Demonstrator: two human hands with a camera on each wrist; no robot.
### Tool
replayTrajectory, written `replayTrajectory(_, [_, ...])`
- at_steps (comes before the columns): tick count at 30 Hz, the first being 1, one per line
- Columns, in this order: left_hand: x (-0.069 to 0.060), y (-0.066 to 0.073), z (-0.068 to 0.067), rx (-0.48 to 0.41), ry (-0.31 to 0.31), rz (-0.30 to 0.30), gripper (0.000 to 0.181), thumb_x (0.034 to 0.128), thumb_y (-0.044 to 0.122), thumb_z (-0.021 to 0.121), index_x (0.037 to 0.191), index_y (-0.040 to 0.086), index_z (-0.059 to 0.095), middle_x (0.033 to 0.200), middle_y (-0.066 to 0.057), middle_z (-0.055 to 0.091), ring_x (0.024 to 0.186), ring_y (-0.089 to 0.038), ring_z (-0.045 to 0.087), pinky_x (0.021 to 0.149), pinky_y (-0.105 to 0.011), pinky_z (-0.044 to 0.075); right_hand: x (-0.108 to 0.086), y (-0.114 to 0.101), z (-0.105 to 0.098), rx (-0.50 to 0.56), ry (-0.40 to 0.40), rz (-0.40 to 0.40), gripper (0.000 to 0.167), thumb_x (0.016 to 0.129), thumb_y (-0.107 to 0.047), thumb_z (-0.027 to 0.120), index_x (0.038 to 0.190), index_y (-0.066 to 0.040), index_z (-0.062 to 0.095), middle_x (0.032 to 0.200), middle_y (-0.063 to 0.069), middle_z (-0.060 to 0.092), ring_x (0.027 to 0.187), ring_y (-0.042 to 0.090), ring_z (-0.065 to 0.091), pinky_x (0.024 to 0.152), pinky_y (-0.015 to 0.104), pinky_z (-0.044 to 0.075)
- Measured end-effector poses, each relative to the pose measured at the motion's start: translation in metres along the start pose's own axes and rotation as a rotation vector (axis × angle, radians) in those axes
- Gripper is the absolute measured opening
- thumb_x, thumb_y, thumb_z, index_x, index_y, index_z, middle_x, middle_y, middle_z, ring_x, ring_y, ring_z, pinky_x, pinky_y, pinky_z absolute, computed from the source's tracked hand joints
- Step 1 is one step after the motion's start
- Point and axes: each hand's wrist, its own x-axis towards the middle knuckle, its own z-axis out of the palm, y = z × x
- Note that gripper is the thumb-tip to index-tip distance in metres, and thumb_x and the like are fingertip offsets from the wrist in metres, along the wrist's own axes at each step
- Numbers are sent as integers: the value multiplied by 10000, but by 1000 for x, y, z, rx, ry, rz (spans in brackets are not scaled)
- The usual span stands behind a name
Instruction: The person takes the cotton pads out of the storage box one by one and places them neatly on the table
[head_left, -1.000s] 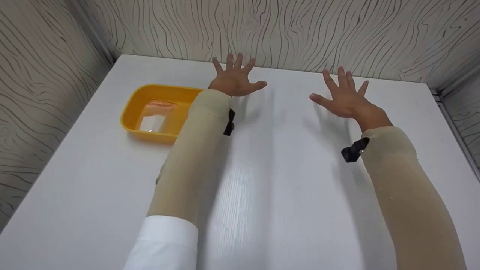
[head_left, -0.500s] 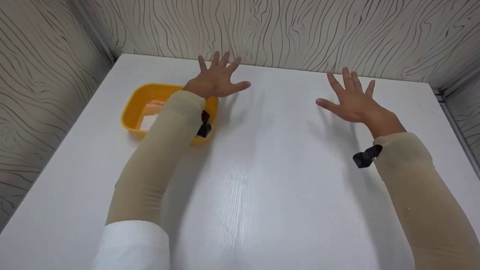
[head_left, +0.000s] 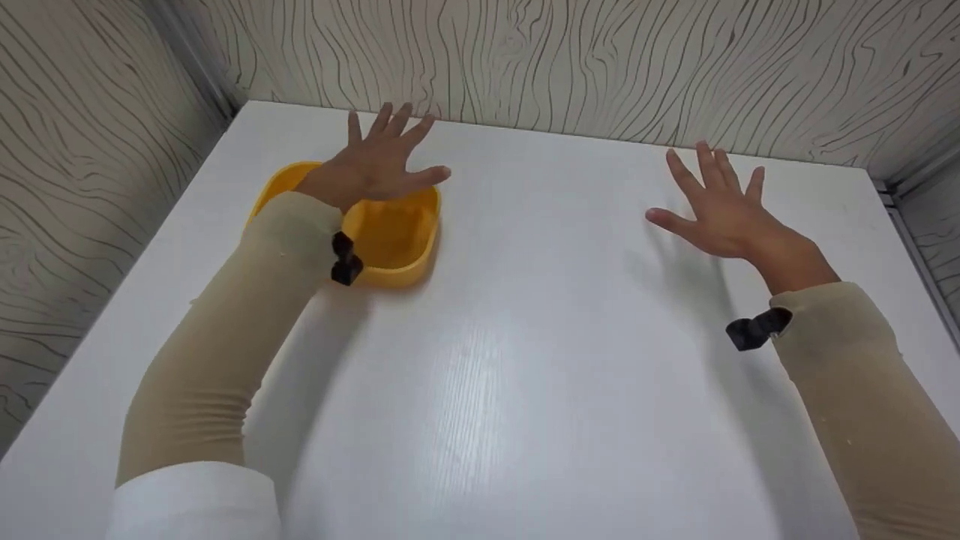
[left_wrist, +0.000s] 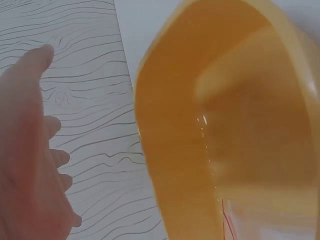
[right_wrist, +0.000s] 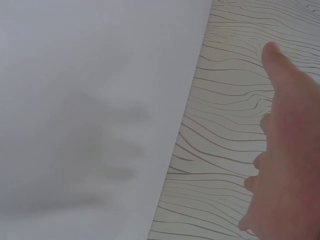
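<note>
1. Left hand (head_left: 375, 166): released, its 5 fingers spread, grasping nothing. In my head view the wrist overlaps the far rim of the yellow bin (head_left: 394, 276); I cannot tell whether it touches.
2. Right hand (head_left: 726, 217): released too, thumb held out to the side, nothing in it. Its shadow (head_left: 690, 277) falls apart from it on the white table (head_left: 540, 360), so I judge it raised.
3. Black clip (head_left: 346, 264) at the left wrist shows near the bin's front rim. Risk: if I lower this arm, the clip or the beige sleeve (head_left: 217, 352) could catch that rim and drag or tip the bin.
4. The bin sits on the table, toward its far left corner, partly under the left arm. It looks light to me, so a side knock could slide it.
5. Clear bag (left_wrist: 272, 227) with a red line lies inside the bin, cut off by the edge of the left wrist view; contents unreadable. In the head view the arm hides it. Likely faults: a blind reach misses it, or thin film slips from the fingertips.
6. Patterned wall (head_left: 570, 67) stands behind the table. Reaching too far could bump the left fingertips against it.
</note>
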Motion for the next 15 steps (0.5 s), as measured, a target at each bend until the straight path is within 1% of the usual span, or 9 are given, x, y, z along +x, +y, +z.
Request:
replayTrajectory(4, [-15, -19, 2, -11, 11, 4, 923, 980, 749, 309, 1641, 233, -75, 1677, -130, -189, 1524, -349, -217, 1127, -638, -235, -6, 0, 1, 7, -3, -11, 955, 992, -715, 372, 1639, -186, -89, 1652, 218, -230, 1499, 458, -218, 1042, 743, -253])
replayTrajectory(8, [-32, -42, 6, -13, 44, 5, 962, 963, 779, 293, 1647, 191, -43, 1680, -169, -149, 1529, -382, -181, 1135, -659, -207, -14, 0, 1, 24, -5, -29, 935, 1008, -676, 399, 1641, -177, -75, 1656, 225, -211, 1504, 462, -201, 1055, 735, -248])
replayTrajectory(11, [-45, -59, 9, -37, 74, -7, 981, 958, 784, 295, 1648, 162, -20, 1682, -188, -119, 1532, -393, -162, 1145, -660, -190, -18, -1, 1, 34, 0, -39, 927, 1013, -655, 418, 1644, -170, -57, 1659, 245, -176, 1509, 469, -175, 1066, 736, -233])
replayTrajectory(15, [-59, -78, 16, -89, 113, -33, 991, 956, 780, 324, 1650, 146, 7, 1686, -195, -88, 1538, -391, -143, 1159, -646, -180, -23, -1, 1, 54, 3, -49, 918, 1019, -639, 428, 1646, -163, -43, 1665, 248, -142, 1519, 466, -139, 1098, 726, -198])
